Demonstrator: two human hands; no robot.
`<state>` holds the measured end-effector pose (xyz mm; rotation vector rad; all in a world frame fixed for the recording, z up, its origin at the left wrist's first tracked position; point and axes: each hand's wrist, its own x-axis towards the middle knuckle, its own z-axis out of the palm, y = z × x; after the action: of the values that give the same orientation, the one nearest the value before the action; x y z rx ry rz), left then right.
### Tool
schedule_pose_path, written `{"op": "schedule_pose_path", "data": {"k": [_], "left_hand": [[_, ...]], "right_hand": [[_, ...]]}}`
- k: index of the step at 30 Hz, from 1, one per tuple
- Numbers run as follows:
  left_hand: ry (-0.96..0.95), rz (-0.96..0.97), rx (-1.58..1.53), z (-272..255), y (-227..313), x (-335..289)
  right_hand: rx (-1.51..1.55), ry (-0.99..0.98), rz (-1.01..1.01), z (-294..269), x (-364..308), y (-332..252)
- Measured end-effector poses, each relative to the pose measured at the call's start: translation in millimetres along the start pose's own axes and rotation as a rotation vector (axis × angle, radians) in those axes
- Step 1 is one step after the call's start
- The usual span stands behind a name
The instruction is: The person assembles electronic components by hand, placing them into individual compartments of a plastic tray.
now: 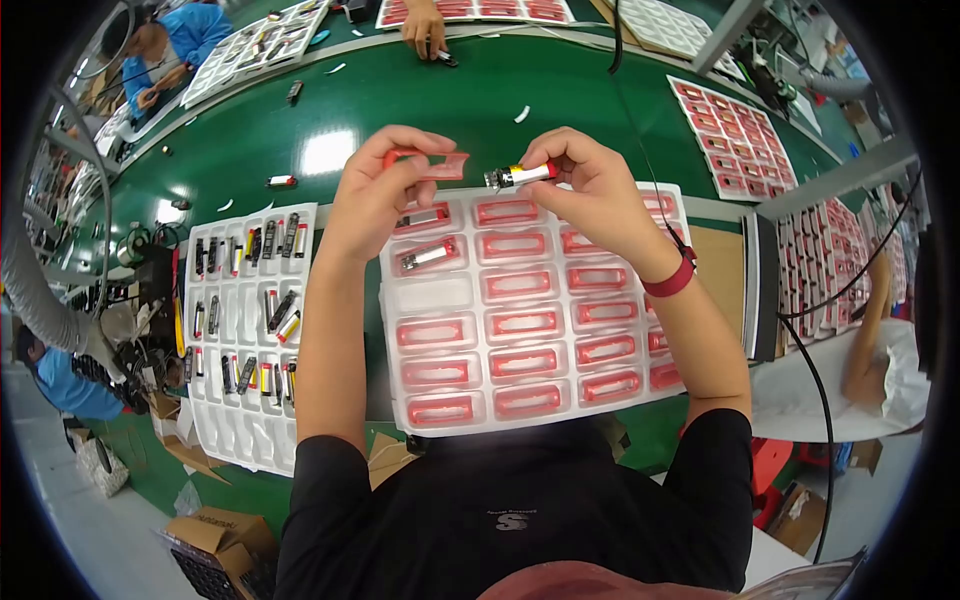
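Observation:
Above the work surface, my left hand (375, 190) pinches a translucent red plastic frame (450, 167) between thumb and fingers. Facing it from the right, my right hand (595, 190) grips a small battery assembly (520, 177) with a metallic end and a yellow, white and red body. A small gap separates the two pieces. Below both hands lies a white moulded tray (433, 294), most of its compartments holding red frames (524, 322). One frame near its upper left has a silvery part (428, 256) inside. My forearms hide bits of the tray's sides.
Left of my arm, another white tray (225, 430) carries several battery assemblies. A further filled tray (735, 140) lies at the right. Across the green bench (430, 100), a co-worker's hand (424, 28) touches a small dark part. A black cable (640, 130) hangs beside my right wrist.

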<state>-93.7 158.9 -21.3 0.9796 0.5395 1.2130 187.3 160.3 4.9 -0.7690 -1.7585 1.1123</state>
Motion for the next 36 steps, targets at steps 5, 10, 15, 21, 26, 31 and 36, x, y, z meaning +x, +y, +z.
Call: {"op": "schedule_pose_path", "data": {"k": [5, 10, 15, 21, 26, 31, 36], "left_hand": [[-0.267, 0.316, 0.739, 56, -1, 1], [-0.282, 0.328, 0.879, 59, -1, -2], [-0.308, 0.347, 0.949, 58, 0, -3], [-0.306, 0.448, 0.994, 57, -3, -2], [-0.317, 0.431, 0.945, 52, -9, 1], [-0.24, 0.084, 0.506, 60, -18, -3], [-0.22, -0.157, 0.097, 53, -24, 4]], "right_hand": [[0.215, 0.014, 0.248, -9, -17, -14], [0.181, -0.055, 0.26, -11, -23, -18], [0.222, -0.083, 0.306, -9, -24, -18], [0.229, -0.07, 0.272, -3, -29, -15], [0.234, -0.046, 0.246, 0, -34, -17], [0.148, -0.017, 0.068, -2, -40, -15], [0.139, 0.126, 0.059, -6, -47, -22]]}}
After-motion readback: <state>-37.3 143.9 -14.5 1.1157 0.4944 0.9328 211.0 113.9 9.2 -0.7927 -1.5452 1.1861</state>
